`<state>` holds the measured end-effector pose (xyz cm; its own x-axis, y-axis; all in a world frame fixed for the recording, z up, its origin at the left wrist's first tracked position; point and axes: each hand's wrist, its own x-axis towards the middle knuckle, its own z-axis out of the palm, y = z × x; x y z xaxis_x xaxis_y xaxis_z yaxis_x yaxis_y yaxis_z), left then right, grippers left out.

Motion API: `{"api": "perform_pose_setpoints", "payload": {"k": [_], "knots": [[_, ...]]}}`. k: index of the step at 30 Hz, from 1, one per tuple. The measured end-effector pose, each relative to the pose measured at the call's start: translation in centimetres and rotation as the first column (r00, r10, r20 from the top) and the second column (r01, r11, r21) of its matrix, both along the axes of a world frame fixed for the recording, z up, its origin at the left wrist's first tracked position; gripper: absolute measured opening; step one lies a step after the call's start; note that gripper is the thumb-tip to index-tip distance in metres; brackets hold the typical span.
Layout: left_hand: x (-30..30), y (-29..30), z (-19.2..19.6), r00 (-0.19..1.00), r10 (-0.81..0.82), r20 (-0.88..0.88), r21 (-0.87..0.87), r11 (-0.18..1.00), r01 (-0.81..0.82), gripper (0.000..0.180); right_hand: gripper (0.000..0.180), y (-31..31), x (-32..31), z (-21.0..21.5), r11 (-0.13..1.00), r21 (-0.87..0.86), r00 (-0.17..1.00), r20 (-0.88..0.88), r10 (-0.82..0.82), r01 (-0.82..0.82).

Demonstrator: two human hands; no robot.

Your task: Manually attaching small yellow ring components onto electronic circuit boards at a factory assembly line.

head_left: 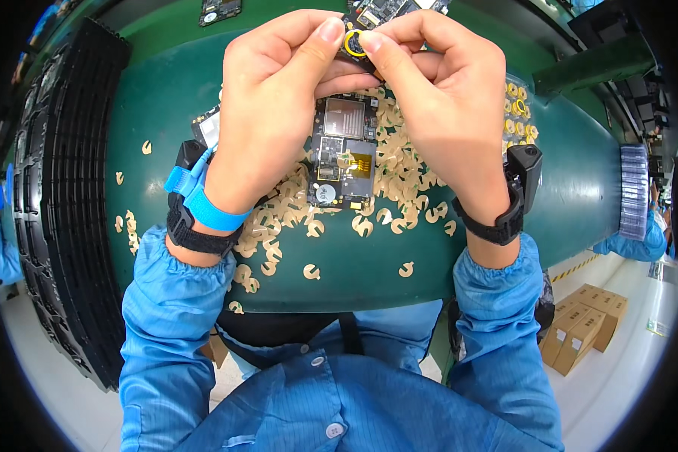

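My left hand (279, 90) and my right hand (448, 94) meet at the top, each with thumb and fingers pinched on a small round part with a yellow ring (354, 43) and a dark middle. Dark material shows under that part, mostly hidden by my fingers. Just beyond my fingertips is a populated circuit board (392, 10); I cannot tell whether my fingers touch it. Below my hands a black circuit board (344, 154) lies flat, with a silvery shield and a tan C-shaped piece on it. Another board (209, 129) is partly covered by my left wrist.
Many loose tan C-shaped pieces (403, 173) are scattered over the green table mat (572, 203). A clear sheet of yellow-ringed parts (517, 113) lies to the right. Stacked black trays (68, 188) stand at the left edge. Cardboard boxes (586, 320) sit on the floor.
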<state>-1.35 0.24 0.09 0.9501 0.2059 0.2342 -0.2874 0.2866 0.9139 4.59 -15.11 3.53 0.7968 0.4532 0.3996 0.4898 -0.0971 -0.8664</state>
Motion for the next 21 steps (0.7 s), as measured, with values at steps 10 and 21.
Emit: {"api": "perform_pose_setpoints", "payload": {"k": [10,21], "knots": [[-0.1,-0.5,0.4,0.999,0.036,0.000,0.015,0.999,-0.036,0.028,0.009,0.4,0.0,-0.5,0.996,0.082,0.997,0.060,-0.045,0.040],[-0.3,-0.5,0.4,0.994,0.093,0.051,-0.028,0.995,-0.091,0.030,0.007,0.2,0.7,-2.1,0.998,0.051,0.943,0.328,-0.051,0.036]]}}
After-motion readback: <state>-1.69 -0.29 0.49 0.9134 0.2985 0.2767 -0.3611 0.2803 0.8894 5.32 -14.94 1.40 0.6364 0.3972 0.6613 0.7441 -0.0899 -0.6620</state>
